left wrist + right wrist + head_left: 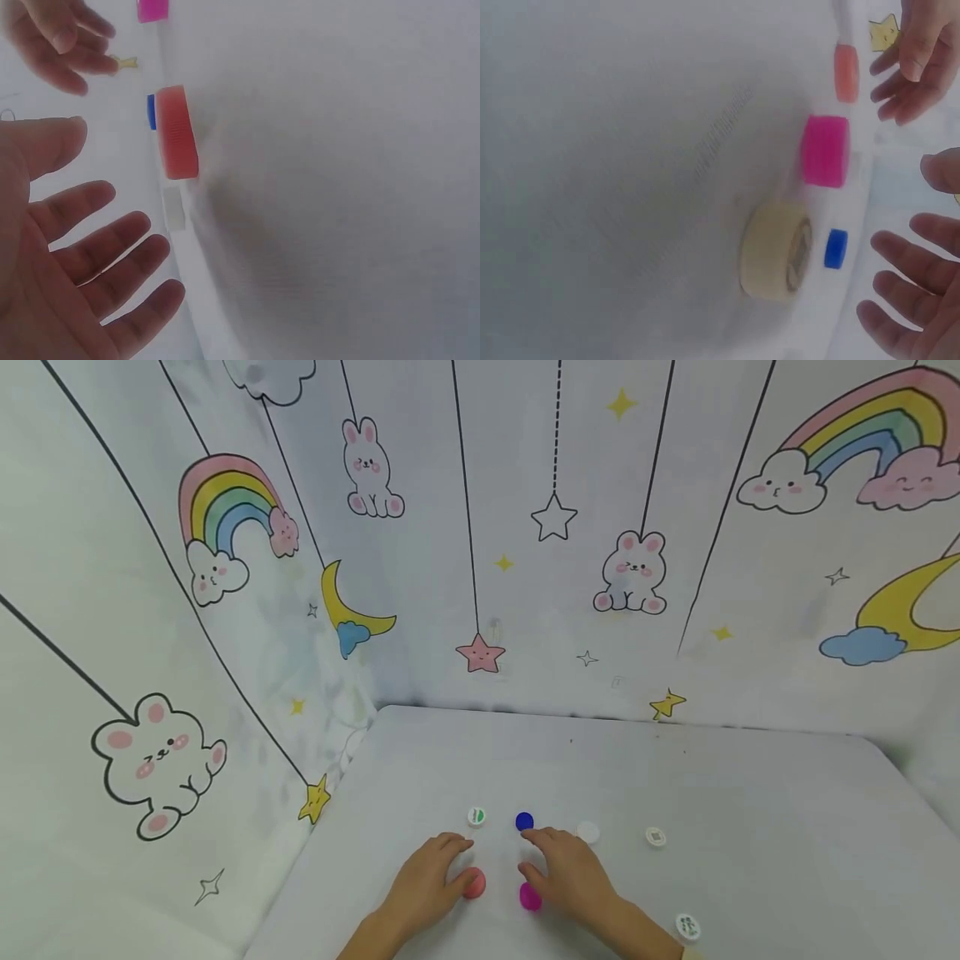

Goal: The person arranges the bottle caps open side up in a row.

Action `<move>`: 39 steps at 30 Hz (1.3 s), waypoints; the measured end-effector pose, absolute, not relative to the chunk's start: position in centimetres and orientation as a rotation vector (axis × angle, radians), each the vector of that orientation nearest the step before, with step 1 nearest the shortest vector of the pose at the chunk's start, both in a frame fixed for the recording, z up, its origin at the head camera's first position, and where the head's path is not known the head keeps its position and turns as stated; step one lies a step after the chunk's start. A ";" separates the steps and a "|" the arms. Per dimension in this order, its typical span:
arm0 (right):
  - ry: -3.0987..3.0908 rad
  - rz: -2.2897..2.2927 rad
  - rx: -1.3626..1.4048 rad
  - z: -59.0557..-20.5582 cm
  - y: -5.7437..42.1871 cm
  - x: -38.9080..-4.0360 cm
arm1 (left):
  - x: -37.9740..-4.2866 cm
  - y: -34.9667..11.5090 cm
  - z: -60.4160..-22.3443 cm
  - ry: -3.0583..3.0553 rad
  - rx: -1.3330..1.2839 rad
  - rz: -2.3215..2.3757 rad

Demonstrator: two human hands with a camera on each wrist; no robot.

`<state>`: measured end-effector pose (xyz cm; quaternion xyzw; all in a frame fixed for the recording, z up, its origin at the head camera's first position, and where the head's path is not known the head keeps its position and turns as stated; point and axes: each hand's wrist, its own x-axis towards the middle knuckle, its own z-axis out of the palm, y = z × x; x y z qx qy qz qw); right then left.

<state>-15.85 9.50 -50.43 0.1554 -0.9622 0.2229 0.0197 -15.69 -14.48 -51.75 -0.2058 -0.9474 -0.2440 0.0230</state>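
A coral bottle cap (476, 882) with a ridged side lies on the white table by my left hand (429, 883). In the left wrist view that hand's fingers (112, 232) are spread and hold nothing, apart from the coral cap. The magenta cap (530, 897) is below my right hand (576, 878), whose thumb overlaps it in the head view. The right fingertips come just short of a small blue cap (524, 821). Loosely bent and holding nothing, the right fingers (911, 289) show beside the caps in the right wrist view.
Beyond the left fingertips lies a white cap with a green mark (477, 816). A plain white cap (587, 832) is partly behind the right hand. Farther right are two pale printed caps (656, 837), one near the right forearm. A cartoon-printed backdrop (420, 560) rises behind the table (735, 793).
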 end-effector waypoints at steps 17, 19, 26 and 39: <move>-2.985 0.668 0.662 -53.5 6.7 -16.0 | -14.7 -17.0 -53.1 -2.910 -0.813 -0.762; -2.978 0.644 0.680 -53.5 6.4 -16.0 | -14.6 -16.9 -53.1 -2.906 -0.828 -0.738; -3.019 0.578 0.686 -53.5 5.7 -15.3 | -14.8 -16.0 -53.2 -2.960 -0.870 -0.754; -2.912 0.514 0.758 -54.2 4.1 -15.6 | -15.4 -15.9 -53.7 -2.904 -0.778 -0.624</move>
